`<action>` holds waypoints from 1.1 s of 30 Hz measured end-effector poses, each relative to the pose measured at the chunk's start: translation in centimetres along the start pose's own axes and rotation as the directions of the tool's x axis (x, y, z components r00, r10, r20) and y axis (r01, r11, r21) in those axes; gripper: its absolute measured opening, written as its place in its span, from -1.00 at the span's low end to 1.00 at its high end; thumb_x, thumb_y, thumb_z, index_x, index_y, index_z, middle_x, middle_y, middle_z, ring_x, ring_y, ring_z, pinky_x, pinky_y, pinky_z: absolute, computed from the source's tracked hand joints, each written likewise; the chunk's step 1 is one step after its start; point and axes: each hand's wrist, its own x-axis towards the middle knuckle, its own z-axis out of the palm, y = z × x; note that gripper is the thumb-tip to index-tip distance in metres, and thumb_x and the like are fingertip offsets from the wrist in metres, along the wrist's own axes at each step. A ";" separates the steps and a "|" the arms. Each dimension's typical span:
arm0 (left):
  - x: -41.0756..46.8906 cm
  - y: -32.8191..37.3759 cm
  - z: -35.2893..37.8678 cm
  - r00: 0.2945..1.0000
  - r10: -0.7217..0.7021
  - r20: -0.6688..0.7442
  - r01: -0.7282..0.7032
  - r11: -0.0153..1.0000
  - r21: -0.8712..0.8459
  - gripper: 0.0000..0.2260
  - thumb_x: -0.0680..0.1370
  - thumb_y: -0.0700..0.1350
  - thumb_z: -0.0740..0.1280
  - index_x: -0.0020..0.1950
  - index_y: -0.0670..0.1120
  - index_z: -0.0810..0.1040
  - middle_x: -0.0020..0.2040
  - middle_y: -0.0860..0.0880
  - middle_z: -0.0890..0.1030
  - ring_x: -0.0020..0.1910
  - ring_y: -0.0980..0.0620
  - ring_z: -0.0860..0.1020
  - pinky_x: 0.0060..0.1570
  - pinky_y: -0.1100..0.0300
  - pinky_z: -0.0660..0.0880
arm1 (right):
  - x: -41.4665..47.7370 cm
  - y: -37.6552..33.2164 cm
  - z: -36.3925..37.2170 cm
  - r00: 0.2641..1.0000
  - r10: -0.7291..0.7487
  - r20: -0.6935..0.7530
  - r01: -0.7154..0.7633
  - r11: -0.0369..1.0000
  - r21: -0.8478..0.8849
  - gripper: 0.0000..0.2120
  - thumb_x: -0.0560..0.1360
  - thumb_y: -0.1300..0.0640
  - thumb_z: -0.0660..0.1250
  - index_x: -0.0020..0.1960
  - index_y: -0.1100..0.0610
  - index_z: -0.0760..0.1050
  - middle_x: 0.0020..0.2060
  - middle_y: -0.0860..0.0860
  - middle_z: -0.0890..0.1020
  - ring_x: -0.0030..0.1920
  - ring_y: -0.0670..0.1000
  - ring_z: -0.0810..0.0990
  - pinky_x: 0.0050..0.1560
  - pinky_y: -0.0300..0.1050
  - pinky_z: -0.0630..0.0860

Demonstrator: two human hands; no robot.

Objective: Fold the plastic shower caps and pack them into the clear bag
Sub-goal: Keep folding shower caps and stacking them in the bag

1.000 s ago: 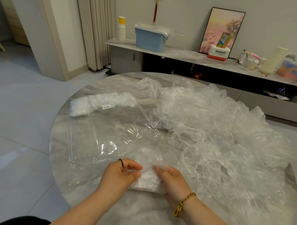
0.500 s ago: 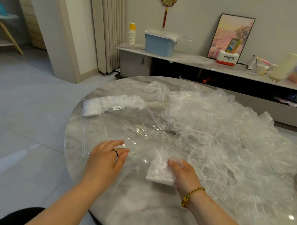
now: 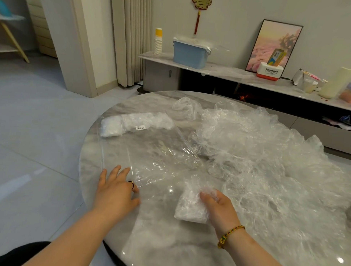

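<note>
Head view: round marble table [image 3: 152, 100], its rim curving past the left side close to the left hand [image 3: 117, 188], with open tiled floor beyond that edge. There is bare marble between the two hands and along the near edge. The right half of the top is buried under a pile of loose shower caps [image 3: 269, 156] that runs to the far and right rim. The clear bag [image 3: 150, 152] lies flat on the left half, mouth end toward the person. Packed caps [image 3: 135, 123] sit bunched at its far end, next to a small white label, and the rest of the bag is flat. The left hand is flat, fingers spread and straight, resting on the bag's near corner and gripping nothing; there is a ring [image 3: 132, 184] on the index finger. The right hand [image 3: 219, 208] pinches the folded shower cap [image 3: 190, 209], thumb on top and fingers curled under. The cap rests on the table just short of the bag's mouth, outside it. There is a woven bracelet [image 3: 229, 235] on the right wrist. The pile's edge touches the bag's right side and crowds the right hand. Behind the table, a low sideboard [image 3: 222, 71] carries a blue box [image 3: 189, 53], a cup stack [image 3: 158, 42], a framed picture [image 3: 273, 44] and a Panasonic box [image 3: 269, 71]. A curtain [image 3: 130, 37] hangs at far left.
</note>
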 end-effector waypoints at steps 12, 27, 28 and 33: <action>-0.2 -0.7 -0.1 0.991 0.010 0.136 -0.005 0.999 -0.035 -0.50 0.55 0.24 0.12 0.47 0.16 0.16 0.54 0.01 -0.16 0.50 -0.02 -0.21 0.42 -0.03 -0.27 | 6.0 -2.4 6.2 0.983 0.120 0.138 -0.148 0.965 0.217 -0.87 0.57 0.26 0.17 0.08 0.21 0.45 -0.23 0.06 0.51 -0.21 0.06 0.46 -0.10 -0.06 0.38; 0.8 -2.5 -0.1 0.996 -0.002 0.093 -0.001 1.000 0.025 -0.53 0.57 0.19 0.11 0.47 0.16 0.15 0.54 -0.01 -0.17 0.50 -0.04 -0.23 0.41 -0.08 -0.29 | 4.0 1.0 7.3 0.909 -0.187 0.373 0.350 0.828 -0.438 -0.63 0.55 0.34 0.13 -0.36 0.06 0.18 -0.41 -0.10 0.29 -0.40 -0.20 0.29 -0.30 -0.35 0.28; 0.8 -2.6 -0.1 0.993 -0.015 0.114 0.010 0.999 0.038 -0.48 0.56 0.21 0.12 0.49 0.13 0.10 0.53 -0.02 -0.19 0.50 -0.05 -0.24 0.41 -0.09 -0.29 | 3.9 1.0 7.3 0.910 -0.181 0.374 0.346 0.828 -0.442 -0.64 0.55 0.34 0.12 -0.35 0.06 0.19 -0.40 -0.10 0.30 -0.38 -0.19 0.28 -0.30 -0.36 0.29; 0.7 -2.8 -0.4 0.992 -0.030 0.122 0.020 0.996 0.088 -0.21 0.51 0.26 0.17 0.52 -0.01 -0.20 0.53 0.03 -0.23 0.50 -0.02 -0.25 0.40 -0.09 -0.32 | 3.1 0.9 6.7 0.921 -0.151 0.359 0.307 0.849 -0.430 -0.66 0.56 0.34 0.10 -0.34 0.08 0.19 -0.39 -0.08 0.29 -0.37 -0.15 0.25 -0.31 -0.36 0.28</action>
